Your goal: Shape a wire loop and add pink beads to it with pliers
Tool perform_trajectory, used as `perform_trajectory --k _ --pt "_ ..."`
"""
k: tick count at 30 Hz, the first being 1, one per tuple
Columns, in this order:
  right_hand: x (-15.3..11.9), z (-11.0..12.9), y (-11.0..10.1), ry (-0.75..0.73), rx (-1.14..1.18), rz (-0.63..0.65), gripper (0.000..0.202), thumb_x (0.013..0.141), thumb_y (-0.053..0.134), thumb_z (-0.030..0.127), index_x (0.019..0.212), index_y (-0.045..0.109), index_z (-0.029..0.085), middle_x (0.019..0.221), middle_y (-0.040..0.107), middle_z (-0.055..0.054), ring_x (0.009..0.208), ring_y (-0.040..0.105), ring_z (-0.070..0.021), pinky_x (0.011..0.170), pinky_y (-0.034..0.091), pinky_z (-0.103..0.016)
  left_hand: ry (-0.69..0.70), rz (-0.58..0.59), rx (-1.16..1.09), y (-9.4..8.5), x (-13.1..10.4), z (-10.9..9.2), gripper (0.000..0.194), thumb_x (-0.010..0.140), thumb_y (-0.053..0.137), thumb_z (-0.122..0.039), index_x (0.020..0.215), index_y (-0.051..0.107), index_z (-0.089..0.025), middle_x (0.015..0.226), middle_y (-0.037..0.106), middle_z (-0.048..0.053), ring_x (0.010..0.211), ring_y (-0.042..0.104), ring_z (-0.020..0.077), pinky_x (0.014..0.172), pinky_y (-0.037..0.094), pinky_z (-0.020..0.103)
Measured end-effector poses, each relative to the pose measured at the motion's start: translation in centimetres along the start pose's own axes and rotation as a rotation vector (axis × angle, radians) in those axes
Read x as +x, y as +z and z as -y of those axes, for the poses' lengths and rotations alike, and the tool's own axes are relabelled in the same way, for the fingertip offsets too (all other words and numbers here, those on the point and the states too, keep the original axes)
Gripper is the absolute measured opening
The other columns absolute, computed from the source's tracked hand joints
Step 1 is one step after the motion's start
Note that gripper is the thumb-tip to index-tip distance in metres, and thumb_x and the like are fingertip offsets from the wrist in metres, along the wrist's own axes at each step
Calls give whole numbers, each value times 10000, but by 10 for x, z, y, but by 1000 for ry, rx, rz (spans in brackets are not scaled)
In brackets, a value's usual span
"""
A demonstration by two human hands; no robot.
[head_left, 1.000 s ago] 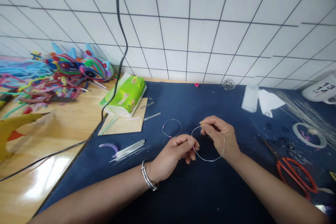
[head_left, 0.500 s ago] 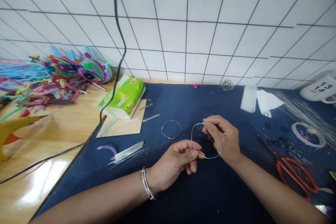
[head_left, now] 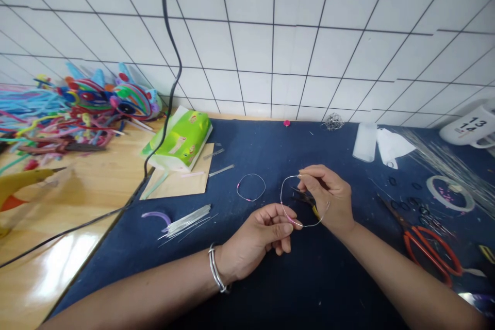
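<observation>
A thin silver wire loop [head_left: 282, 189] with small pink beads on its lower left side is held between both hands. My left hand [head_left: 266, 229] is closed, thumb and fingers pinching the loop near the beads. My right hand [head_left: 330, 196] pinches the wire's upper end between thumb and fingertips. Partly hidden behind the right hand lie pliers with yellow-and-black handles [head_left: 315, 210]. Left of the loop, a second wire ring [head_left: 264, 189] with pink beads rests on the dark blue mat [head_left: 240, 149].
At right lie orange-handled scissors [head_left: 433, 252], a translucent ring-shaped dish [head_left: 469, 198] with pink beads, and a mug [head_left: 469, 126]. At left are cut wires [head_left: 189, 221], a green tissue pack [head_left: 183, 139], a yellow glue gun [head_left: 23, 185] and a hanging black cable [head_left: 166, 26].
The pink beads have shifted on the held loop, with one now higher up its left side. Both hands keep their grip, and the view has moved slightly.
</observation>
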State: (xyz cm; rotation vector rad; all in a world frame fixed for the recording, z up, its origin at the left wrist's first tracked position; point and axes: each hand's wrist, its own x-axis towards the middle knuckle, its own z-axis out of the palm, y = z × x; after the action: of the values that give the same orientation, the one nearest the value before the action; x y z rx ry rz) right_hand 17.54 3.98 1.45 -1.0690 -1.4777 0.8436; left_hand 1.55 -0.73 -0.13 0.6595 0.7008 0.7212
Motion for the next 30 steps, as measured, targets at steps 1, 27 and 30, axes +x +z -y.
perform_trajectory --k 1,27,30 --pt "0 0 0 1 1 1 88 815 548 211 863 620 193 813 573 -2 620 557 -82 569 477 -233 2 -2 1 0 0 0 170 774 608 -190 927 547 -146 905 606 57 518 520 44 476 355 173" --pt "0 2 1 16 11 19 91 818 540 224 857 615 189 799 570 -4 618 552 -86 573 471 -243 0 -1 12 1 -2 -2 127 789 592 -224 863 540 -135 856 625 56 519 529 55 485 359 180" --pt "0 2 2 24 9 10 90 817 541 233 852 615 193 793 571 -2 619 551 -86 578 473 -244 2 -3 6 1 -2 -3 127 784 596 -229 850 542 -135 856 627 55 521 531 56 488 363 181"
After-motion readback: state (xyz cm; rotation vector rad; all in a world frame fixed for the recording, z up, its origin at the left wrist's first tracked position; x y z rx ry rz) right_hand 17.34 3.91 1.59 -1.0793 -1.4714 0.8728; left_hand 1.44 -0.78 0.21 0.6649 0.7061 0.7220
